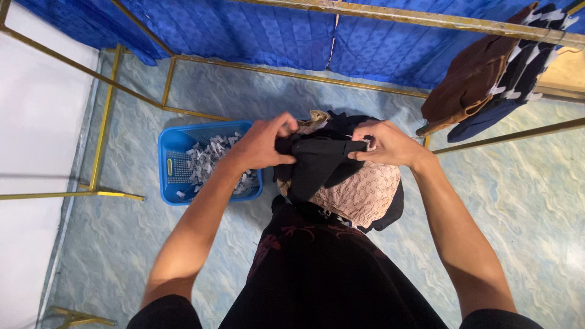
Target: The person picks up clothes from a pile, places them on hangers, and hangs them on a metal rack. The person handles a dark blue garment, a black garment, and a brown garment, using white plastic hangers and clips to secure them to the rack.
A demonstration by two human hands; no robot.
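Note:
My left hand (263, 143) and my right hand (385, 143) both grip a black garment (320, 164) at chest height, one at each side of it. A beige patterned cloth (359, 195) hangs just under the black one, bunched together with it. Both hands have their fingers closed on the fabric. Below them is my own dark clothing with a reddish print.
A blue plastic basket (173, 149) with several small white tags stands on the floor at the left. Brown, dark blue and black-and-white clothes (487, 76) hang on a yellow metal rail at the upper right. A blue cloth wall runs along the back over a marbled floor.

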